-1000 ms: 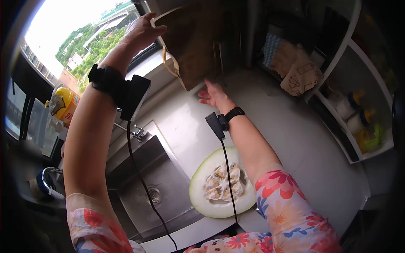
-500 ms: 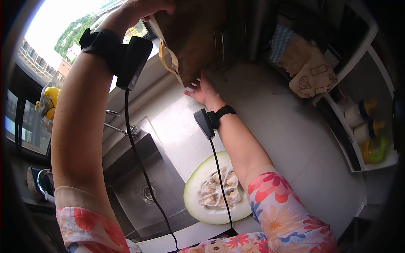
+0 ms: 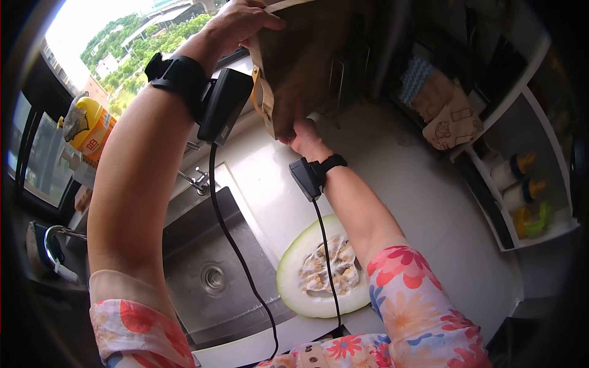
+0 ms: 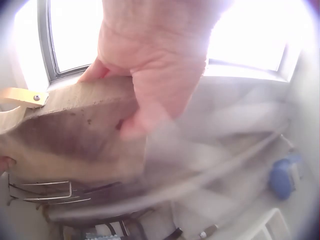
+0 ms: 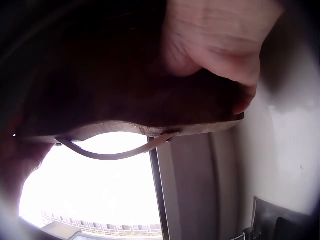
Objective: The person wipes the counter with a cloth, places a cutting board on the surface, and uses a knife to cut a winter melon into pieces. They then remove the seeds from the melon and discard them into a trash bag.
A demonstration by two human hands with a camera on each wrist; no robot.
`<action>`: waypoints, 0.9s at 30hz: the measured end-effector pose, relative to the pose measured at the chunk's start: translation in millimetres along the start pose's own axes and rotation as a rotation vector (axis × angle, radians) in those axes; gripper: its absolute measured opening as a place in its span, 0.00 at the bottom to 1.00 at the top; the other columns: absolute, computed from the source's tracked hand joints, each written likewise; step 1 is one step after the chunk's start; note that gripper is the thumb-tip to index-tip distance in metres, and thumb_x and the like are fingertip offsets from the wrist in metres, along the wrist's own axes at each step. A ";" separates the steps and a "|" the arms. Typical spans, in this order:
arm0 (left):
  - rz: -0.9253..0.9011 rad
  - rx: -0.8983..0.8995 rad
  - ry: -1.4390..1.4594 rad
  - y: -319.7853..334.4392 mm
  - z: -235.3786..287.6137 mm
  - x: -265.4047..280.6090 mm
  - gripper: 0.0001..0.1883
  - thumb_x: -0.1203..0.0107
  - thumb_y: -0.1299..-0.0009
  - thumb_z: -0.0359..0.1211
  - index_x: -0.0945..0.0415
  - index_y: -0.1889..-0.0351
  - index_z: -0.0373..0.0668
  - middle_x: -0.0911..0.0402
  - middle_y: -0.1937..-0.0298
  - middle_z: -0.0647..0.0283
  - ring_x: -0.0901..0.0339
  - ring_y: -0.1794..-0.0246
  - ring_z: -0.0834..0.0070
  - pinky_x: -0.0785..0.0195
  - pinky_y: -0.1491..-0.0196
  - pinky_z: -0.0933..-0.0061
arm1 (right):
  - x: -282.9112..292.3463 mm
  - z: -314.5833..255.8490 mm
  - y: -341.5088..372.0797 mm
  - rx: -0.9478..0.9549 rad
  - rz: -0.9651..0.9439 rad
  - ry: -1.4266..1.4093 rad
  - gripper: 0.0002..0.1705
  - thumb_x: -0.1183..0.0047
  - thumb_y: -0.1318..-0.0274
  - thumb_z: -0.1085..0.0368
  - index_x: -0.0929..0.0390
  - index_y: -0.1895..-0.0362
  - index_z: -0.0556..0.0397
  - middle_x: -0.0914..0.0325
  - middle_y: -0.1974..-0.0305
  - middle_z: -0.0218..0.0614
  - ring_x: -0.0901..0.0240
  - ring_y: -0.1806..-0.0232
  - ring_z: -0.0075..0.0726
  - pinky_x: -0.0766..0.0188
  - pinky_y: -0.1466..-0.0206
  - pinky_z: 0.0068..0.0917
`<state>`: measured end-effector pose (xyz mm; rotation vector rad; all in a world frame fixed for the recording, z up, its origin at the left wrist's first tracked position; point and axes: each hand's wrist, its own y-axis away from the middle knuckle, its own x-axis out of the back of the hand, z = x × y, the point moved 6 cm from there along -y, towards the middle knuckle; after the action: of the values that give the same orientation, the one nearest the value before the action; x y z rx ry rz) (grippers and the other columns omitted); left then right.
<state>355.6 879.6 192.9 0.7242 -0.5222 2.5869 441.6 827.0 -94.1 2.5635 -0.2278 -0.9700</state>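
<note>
A thick brown wooden cutting board point(image 3: 319, 58), with a yellowish strap handle point(image 3: 260, 95) along its edge, stands tilted up at the far end of the counter. My left hand point(image 3: 236, 27) grips its upper corner, the thumb lying on the broad face in the left wrist view. At the lower corner, my right hand point(image 3: 310, 142) holds the board, its fingers wrapped over the edge in the right wrist view point(image 5: 220, 47). Nearer my body, a cut winter melon half point(image 3: 304, 267) lies with its seedy face up on the counter.
A steel sink point(image 3: 184, 270) with a tap point(image 3: 199, 181) lies left of the melon. The window is at upper left, beside a yellow bottle point(image 3: 92, 126). On the right, a white shelf point(image 3: 555, 153) holds capped bottles, with a patterned cloth point(image 3: 451, 126) near it. Cables hang from both wrist cameras.
My right hand's fingers have gone from spread near the board's lower corner to closed around it. The left hand keeps its hold on the upper corner. The head view has shifted slightly.
</note>
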 end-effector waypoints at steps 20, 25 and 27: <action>0.249 -0.175 0.318 182.7 92.4 88.2 0.19 0.36 0.44 0.31 0.22 0.56 0.34 0.18 0.66 0.61 0.20 0.69 0.76 0.26 0.61 0.79 | -81.4 19.2 129.1 0.213 -0.281 0.384 0.50 0.66 0.47 0.23 0.31 0.49 0.60 0.27 0.66 0.40 0.31 0.71 0.29 0.30 0.67 0.24; 0.354 -0.277 0.323 271.5 127.5 119.5 0.20 0.35 0.44 0.33 0.23 0.55 0.33 0.18 0.64 0.60 0.19 0.66 0.74 0.26 0.58 0.79 | -116.9 31.4 169.5 0.277 -0.356 0.386 0.54 0.69 0.51 0.19 0.30 0.52 0.62 0.29 0.76 0.40 0.33 0.79 0.28 0.35 0.74 0.24; 0.402 -0.323 0.341 312.4 140.6 126.6 0.21 0.34 0.44 0.33 0.23 0.54 0.33 0.18 0.64 0.59 0.19 0.65 0.73 0.26 0.58 0.78 | -126.5 34.1 191.6 0.335 -0.321 0.484 0.54 0.69 0.51 0.19 0.30 0.52 0.63 0.31 0.79 0.39 0.36 0.82 0.27 0.37 0.77 0.23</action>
<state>166.6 585.9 299.6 0.0677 -1.0252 2.7973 321.7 678.0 37.5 3.1147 0.1781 -0.3984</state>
